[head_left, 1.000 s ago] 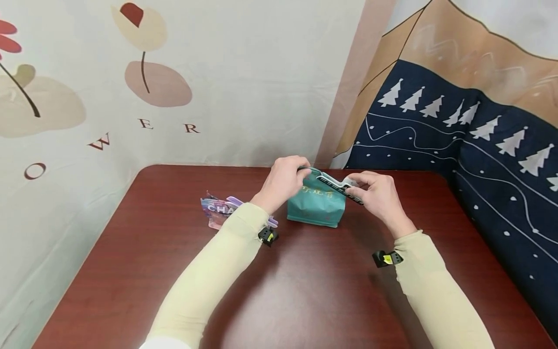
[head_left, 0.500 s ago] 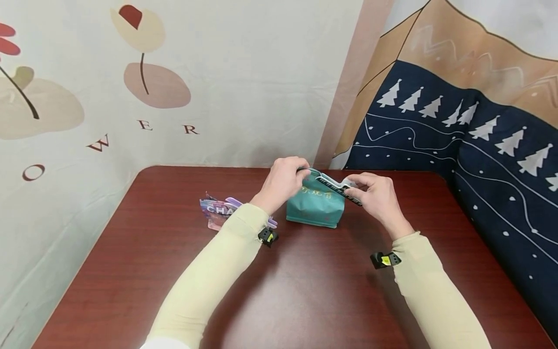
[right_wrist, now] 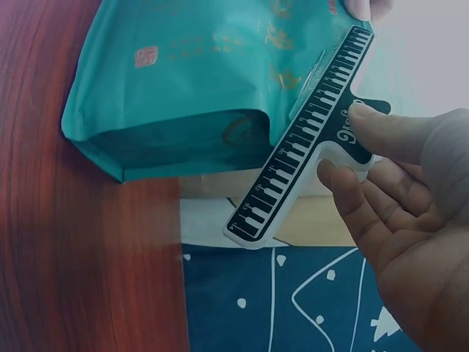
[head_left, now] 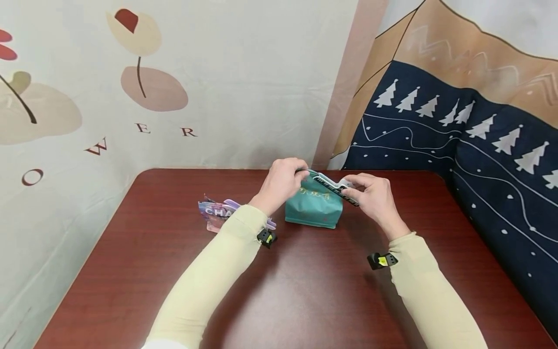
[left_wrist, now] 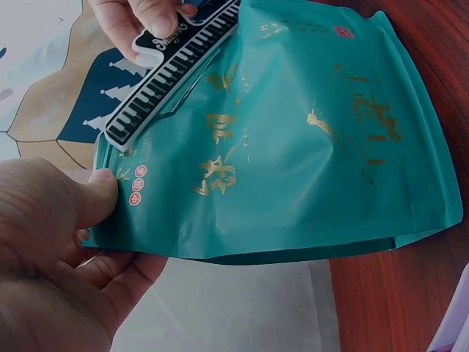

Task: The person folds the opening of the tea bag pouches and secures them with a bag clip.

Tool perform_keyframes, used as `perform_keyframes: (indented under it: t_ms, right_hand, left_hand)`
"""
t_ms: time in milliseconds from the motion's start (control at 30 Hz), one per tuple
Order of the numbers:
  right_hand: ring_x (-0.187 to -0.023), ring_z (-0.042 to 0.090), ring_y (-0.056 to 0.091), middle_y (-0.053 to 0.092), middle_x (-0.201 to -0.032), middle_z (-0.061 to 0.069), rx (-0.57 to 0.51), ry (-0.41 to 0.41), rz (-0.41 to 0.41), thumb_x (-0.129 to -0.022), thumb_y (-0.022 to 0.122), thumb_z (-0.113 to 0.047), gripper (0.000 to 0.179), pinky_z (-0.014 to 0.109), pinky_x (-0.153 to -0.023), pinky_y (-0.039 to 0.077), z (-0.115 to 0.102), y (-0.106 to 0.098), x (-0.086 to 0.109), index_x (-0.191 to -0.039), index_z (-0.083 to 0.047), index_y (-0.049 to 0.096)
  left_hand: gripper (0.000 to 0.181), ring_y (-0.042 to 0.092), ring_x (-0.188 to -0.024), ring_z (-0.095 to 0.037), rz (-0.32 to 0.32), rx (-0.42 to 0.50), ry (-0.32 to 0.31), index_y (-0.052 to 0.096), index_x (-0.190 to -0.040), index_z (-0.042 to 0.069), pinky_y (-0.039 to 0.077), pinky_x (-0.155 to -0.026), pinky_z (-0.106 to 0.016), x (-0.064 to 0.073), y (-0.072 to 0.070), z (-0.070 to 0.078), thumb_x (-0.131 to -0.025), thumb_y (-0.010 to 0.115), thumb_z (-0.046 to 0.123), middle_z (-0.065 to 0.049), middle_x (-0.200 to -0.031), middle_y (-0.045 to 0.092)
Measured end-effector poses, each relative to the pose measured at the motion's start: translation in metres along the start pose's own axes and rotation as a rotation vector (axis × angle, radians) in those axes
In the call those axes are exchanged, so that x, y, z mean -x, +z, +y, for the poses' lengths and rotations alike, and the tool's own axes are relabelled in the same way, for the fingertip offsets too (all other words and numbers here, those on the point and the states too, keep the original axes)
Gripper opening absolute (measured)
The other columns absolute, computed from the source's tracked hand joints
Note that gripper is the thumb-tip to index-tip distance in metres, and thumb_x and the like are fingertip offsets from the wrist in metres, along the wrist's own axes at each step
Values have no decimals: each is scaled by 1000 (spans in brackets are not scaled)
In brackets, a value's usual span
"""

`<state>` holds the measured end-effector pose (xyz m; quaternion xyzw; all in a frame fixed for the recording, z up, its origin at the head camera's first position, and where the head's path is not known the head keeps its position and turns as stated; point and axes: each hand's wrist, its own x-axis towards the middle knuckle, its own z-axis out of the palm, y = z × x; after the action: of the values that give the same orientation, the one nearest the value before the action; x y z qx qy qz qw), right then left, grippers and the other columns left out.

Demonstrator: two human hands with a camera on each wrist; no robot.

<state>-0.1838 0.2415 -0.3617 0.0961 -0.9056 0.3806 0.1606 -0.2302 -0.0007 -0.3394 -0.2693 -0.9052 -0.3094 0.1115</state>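
Note:
A teal bag (head_left: 313,212) with gold lettering stands upright on the table. My left hand (head_left: 282,183) pinches its upper left corner between thumb and fingers; in the left wrist view this grip on the bag (left_wrist: 293,169) shows close up. Between thumb and fingers my right hand (head_left: 376,199) holds the handle of a long sealing clip (right_wrist: 300,147) with a black-and-white piano-key pattern. The clip (left_wrist: 172,81) lies slanted along the bag's top edge, its far end projecting past the bag's right side. Whether the clip's jaws are fully closed on the bag, I cannot tell.
Left of the bag, partly behind my left forearm, lies a small printed pouch (head_left: 213,211) with a purple clip-like piece (head_left: 232,203) by it. The dark red table (head_left: 305,286) meets a printed cloth backdrop (head_left: 244,87) at its far edge.
The head view has shifted slightly. Both hands keep the same grips, and the bag and piano-key clip show no clear movement relative to each other.

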Motion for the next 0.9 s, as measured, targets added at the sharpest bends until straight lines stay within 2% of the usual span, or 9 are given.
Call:
perform_keyframes:
  t_ms: [900]
  right_hand:
    - [-81, 30, 72, 77, -98, 15, -23, -14, 33, -85, 83, -2, 22, 10, -67, 46, -5, 6, -5, -107, -4, 80]
  left_hand:
    - [13, 70, -82, -20, -14, 10, 2, 79, -101, 7, 55, -76, -33, -1, -1, 0, -100, 68, 12, -4, -92, 76]
